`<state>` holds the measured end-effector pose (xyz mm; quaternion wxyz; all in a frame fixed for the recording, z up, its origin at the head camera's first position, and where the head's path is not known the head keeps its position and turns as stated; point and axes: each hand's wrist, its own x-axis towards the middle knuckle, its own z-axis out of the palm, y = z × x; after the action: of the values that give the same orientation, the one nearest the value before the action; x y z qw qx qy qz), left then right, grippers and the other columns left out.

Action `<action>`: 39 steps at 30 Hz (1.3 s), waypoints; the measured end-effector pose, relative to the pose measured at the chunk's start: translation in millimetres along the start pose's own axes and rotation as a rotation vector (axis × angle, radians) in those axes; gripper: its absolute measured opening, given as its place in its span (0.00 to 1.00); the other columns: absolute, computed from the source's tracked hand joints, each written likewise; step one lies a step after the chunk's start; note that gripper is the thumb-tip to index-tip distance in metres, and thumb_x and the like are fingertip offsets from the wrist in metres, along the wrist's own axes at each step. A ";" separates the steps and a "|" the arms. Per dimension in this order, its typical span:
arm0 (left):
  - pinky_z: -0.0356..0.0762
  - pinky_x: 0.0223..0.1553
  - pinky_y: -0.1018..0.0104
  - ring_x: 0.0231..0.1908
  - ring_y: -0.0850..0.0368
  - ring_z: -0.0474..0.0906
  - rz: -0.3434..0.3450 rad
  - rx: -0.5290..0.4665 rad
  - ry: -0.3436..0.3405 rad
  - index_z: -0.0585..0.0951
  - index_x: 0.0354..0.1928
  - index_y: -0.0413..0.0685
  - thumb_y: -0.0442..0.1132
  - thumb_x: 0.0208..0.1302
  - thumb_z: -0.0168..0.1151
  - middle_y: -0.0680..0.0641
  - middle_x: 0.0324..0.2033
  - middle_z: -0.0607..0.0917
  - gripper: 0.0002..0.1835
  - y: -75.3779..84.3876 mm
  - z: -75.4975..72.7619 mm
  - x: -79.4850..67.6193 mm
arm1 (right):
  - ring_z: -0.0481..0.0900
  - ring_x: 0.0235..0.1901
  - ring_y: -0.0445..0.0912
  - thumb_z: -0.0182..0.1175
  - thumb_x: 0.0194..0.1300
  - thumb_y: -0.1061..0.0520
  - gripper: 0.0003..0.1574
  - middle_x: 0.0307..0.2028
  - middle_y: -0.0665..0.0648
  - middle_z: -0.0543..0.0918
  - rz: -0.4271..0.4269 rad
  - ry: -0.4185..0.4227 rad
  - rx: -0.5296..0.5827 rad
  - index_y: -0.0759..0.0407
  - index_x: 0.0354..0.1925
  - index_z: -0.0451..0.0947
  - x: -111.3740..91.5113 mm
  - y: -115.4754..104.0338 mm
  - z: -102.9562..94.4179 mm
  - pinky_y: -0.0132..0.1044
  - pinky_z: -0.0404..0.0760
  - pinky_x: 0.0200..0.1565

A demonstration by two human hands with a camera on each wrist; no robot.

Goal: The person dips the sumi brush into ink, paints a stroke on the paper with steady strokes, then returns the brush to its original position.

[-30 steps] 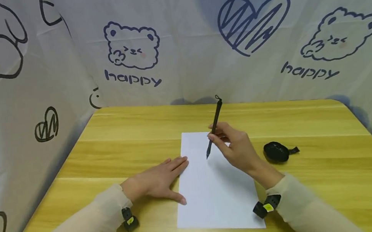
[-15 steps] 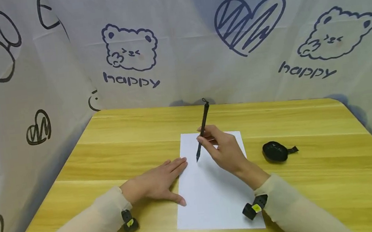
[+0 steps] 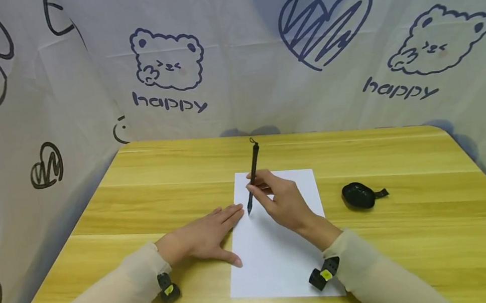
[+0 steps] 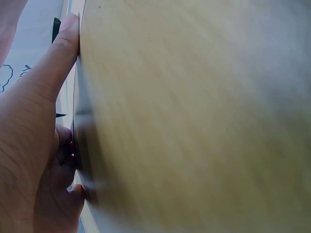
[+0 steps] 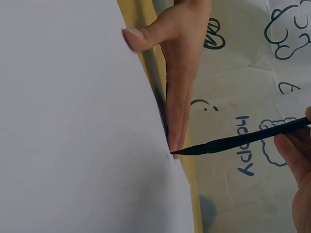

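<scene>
Black brush (image 3: 254, 160) in right hand (image 3: 286, 201), tip-down near left hand (image 3: 209, 234).

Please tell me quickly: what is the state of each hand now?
Left hand: open, lying at the left edge of the paper.
Right hand: closed, holding the black brush.

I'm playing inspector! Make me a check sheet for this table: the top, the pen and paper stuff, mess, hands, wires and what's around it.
Surface: yellow wood-grain table.
Job's things: white paper, lying flat; black brush pen, tip down at the paper, contact unclear; small black dish, right of the paper.
Clutter: nothing seen.
Hands: left hand rests at the paper's left edge; right hand pinches the pen.
Cables: nothing seen.
Surroundings: pale cloth with bear drawings and hearts.
</scene>
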<state>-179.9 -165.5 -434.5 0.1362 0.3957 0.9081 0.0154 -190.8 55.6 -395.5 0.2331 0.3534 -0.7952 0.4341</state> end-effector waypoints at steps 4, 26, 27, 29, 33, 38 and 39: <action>0.43 0.64 0.58 0.66 0.57 0.38 0.002 -0.005 -0.005 0.42 0.69 0.49 0.81 0.39 0.41 0.51 0.68 0.39 0.61 -0.5 -0.5 0.1 | 0.77 0.38 0.35 0.53 0.64 0.56 0.13 0.36 0.49 0.80 -0.004 -0.008 0.008 0.58 0.46 0.71 -1.7 -0.1 0.9 0.23 0.76 0.39; 0.43 0.64 0.58 0.66 0.57 0.38 0.009 0.000 0.010 0.42 0.69 0.48 0.81 0.38 0.41 0.50 0.68 0.40 0.62 -1.8 0.7 1.2 | 0.77 0.39 0.35 0.52 0.64 0.55 0.13 0.36 0.48 0.80 -0.002 -0.055 -0.004 0.58 0.46 0.71 -10.0 -2.8 -4.8 0.23 0.76 0.39; 0.42 0.64 0.58 0.66 0.57 0.38 0.008 -0.001 0.010 0.42 0.69 0.48 0.81 0.38 0.41 0.50 0.68 0.40 0.62 -1.8 0.9 1.1 | 0.77 0.39 0.35 0.52 0.64 0.55 0.13 0.36 0.48 0.80 -0.001 -0.057 -0.006 0.57 0.46 0.70 -10.6 -2.9 -5.0 0.23 0.76 0.39; 0.42 0.64 0.58 0.66 0.57 0.38 0.006 -0.003 0.009 0.42 0.69 0.49 0.81 0.38 0.41 0.51 0.68 0.40 0.62 -1.5 0.9 1.0 | 0.77 0.39 0.35 0.52 0.64 0.55 0.12 0.36 0.48 0.80 0.001 -0.063 -0.009 0.56 0.46 0.70 -12.1 -2.9 -5.5 0.23 0.76 0.39; 0.43 0.64 0.58 0.66 0.57 0.37 -0.002 -0.002 -0.002 0.41 0.69 0.50 0.82 0.38 0.40 0.51 0.68 0.39 0.62 -0.9 0.2 0.6 | 0.77 0.38 0.35 0.52 0.64 0.56 0.12 0.36 0.48 0.80 0.003 -0.064 -0.008 0.56 0.46 0.70 -14.9 -2.9 -6.4 0.23 0.76 0.39; 0.44 0.64 0.57 0.66 0.56 0.38 -0.003 -0.005 -0.010 0.41 0.69 0.50 0.81 0.38 0.41 0.51 0.68 0.39 0.61 -0.1 -2.0 -0.2 | 0.77 0.38 0.36 0.53 0.64 0.56 0.12 0.36 0.48 0.80 0.006 -0.058 -0.001 0.57 0.46 0.70 -16.6 -4.0 -8.5 0.23 0.76 0.39; 0.44 0.64 0.57 0.66 0.56 0.38 -0.001 -0.006 -0.009 0.41 0.69 0.49 0.81 0.38 0.41 0.50 0.68 0.39 0.61 0.1 -2.5 -0.4 | 0.77 0.38 0.36 0.53 0.64 0.57 0.12 0.36 0.48 0.80 0.006 -0.058 0.000 0.57 0.46 0.71 -16.9 -4.0 -9.0 0.23 0.76 0.39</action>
<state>-180.2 -165.6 -432.0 0.1414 0.3949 0.9076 0.0160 -176.3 67.9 -400.2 0.2088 0.3633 -0.8027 0.4245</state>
